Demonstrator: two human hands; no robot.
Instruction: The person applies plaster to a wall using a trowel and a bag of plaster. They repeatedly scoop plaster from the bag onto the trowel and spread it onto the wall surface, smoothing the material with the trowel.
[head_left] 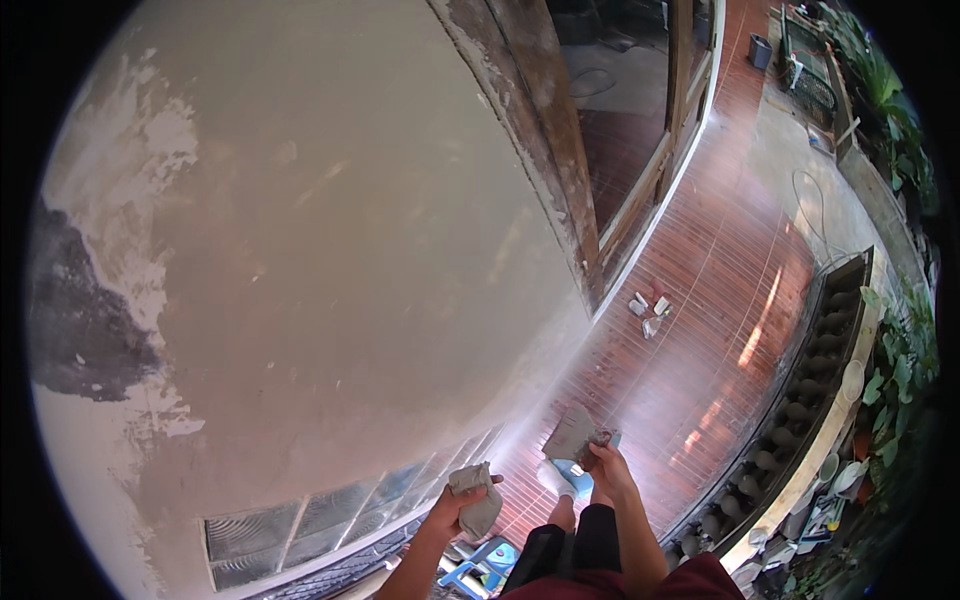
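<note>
My left hand (pixel 447 517) is closed round a grey, plaster-coated tool (pixel 482 512) with a flat, blade-like lower part; its exact kind is hidden under the coating. In my right hand (pixel 612 468) is a plastering trowel (pixel 570 432), its broad, flat blade smeared grey and tilted toward the left. The two tools are apart, held out in front of my body above the floor. To the left and ahead rises a wall (pixel 350 220) spread with beige-grey plaster. Neither tool touches it. A dark patch (pixel 85 300) and whitish ragged areas show at its left edge.
A wooden-framed window (pixel 625 120) adjoins the wall. Below lie red floor tiles (pixel 690 250) with several small scraps (pixel 650 308) on them. A balustrade (pixel 830 390) with plants behind runs along the right. Something blue (pixel 575 478) is under my foot; a blue-and-white item (pixel 490 565) stands lower left.
</note>
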